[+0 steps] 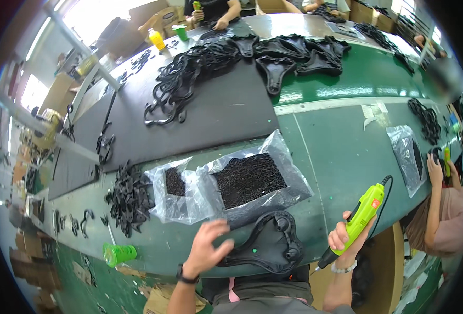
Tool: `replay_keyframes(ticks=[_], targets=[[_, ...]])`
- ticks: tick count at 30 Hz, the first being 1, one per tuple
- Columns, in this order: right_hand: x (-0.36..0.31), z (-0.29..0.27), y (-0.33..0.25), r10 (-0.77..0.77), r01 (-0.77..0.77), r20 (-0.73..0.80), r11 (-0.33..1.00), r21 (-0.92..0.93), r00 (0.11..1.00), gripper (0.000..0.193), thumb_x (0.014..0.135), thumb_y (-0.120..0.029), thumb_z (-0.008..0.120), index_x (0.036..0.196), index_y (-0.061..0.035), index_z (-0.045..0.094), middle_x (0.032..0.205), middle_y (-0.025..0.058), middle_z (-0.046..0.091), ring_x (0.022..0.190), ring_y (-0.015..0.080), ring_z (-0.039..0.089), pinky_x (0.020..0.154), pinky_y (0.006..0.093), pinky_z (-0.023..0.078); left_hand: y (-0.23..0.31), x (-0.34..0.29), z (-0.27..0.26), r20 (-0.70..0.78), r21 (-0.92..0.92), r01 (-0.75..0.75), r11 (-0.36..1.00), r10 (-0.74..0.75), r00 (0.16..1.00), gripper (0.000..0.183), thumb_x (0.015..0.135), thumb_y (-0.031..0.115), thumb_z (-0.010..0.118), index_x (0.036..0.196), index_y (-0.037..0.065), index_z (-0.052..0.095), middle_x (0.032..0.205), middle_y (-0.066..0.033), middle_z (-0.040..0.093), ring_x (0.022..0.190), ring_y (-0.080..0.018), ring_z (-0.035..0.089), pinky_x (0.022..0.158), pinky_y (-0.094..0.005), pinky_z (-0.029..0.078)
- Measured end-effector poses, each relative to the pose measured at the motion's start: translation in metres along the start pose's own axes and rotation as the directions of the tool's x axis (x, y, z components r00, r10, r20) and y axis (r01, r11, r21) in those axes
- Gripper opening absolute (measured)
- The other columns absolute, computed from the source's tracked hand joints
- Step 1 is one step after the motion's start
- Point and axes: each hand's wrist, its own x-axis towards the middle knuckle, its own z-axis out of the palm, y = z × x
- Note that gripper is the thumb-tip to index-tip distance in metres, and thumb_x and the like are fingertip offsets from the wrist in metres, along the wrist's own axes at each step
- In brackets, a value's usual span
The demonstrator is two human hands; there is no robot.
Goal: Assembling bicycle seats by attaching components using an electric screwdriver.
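Observation:
My right hand (341, 240) is wrapped round a lime-green electric screwdriver (361, 215), its tip pointing down and left beside the table edge. A cord runs from its top end. My left hand (209, 246) is open with fingers apart and holds nothing I can see. It hovers at the left side of a black saddle-shaped plastic part (273, 243), which lies at the table's near edge with its hollow side up. Just beyond the hands lie two clear plastic bags, a larger bag (299, 180) and a smaller bag (161, 206), both holding many small black screws.
Left of the bags is a heap of flat black parts (129, 201); a green cup (119, 254) stands nearer. Curved black strips (176, 86) cover part of a dark mat (226, 110). More saddle-shaped parts (299, 55) lie farther back. Co-workers sit opposite and at right, near another bag (405, 159).

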Motion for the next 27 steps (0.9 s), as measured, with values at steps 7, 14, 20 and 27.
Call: replay_keyframes(ticks=[7,14,20,27], targets=[[0.007,0.050,0.018,0.023,0.003,0.191,0.991,-0.136,0.981,0.093,0.086,-0.082,0.023,0.123,-0.0014,0.049,0.058,0.0111,0.051,0.041,0.0251,0.050,0.041,0.0401,0.043,-0.043,0.108,0.029,-0.286,0.595,0.082,0.800,0.115,0.951,0.035,0.081,0.023,0.069,0.110,0.005,0.065,0.106,-0.0113,0.060,0.100,-0.0307,0.054,0.087,-0.0400,0.044],[-0.009,0.046,0.017,0.012,0.007,0.141,0.991,-0.137,0.990,0.096,0.082,-0.085,0.023,0.121,-0.0018,0.049,0.058,0.0144,0.052,0.041,0.0287,0.049,0.041,0.0418,0.043,-0.051,0.114,0.043,-0.365,0.536,-0.027,0.844,0.260,0.894,0.013,0.082,0.020,0.069,0.089,0.010,0.067,0.089,-0.0045,0.058,0.089,-0.0248,0.054,0.078,-0.0374,0.045],[-0.002,0.061,0.024,-0.025,0.044,0.166,0.993,-0.111,0.986,0.094,0.082,-0.085,0.025,0.118,-0.0012,0.049,0.058,0.0133,0.052,0.042,0.0275,0.049,0.042,0.0424,0.043,-0.041,0.107,0.035,-0.374,0.599,-0.024,0.800,0.306,0.876,0.013,0.084,0.017,0.066,0.095,0.009,0.067,0.096,-0.0030,0.063,0.093,-0.0237,0.056,0.079,-0.0369,0.045],[-0.002,0.102,0.042,-0.272,0.384,0.336,0.861,-0.333,0.902,0.093,0.079,-0.082,0.043,0.121,0.0008,0.048,0.069,0.0214,0.060,0.053,0.0338,0.058,0.051,0.0450,0.049,0.029,0.044,0.059,-0.277,0.208,-0.267,0.941,0.319,0.906,0.010,0.074,0.010,0.074,0.082,0.008,0.068,0.087,-0.0056,0.064,0.087,-0.0265,0.059,0.082,-0.0390,0.047]])
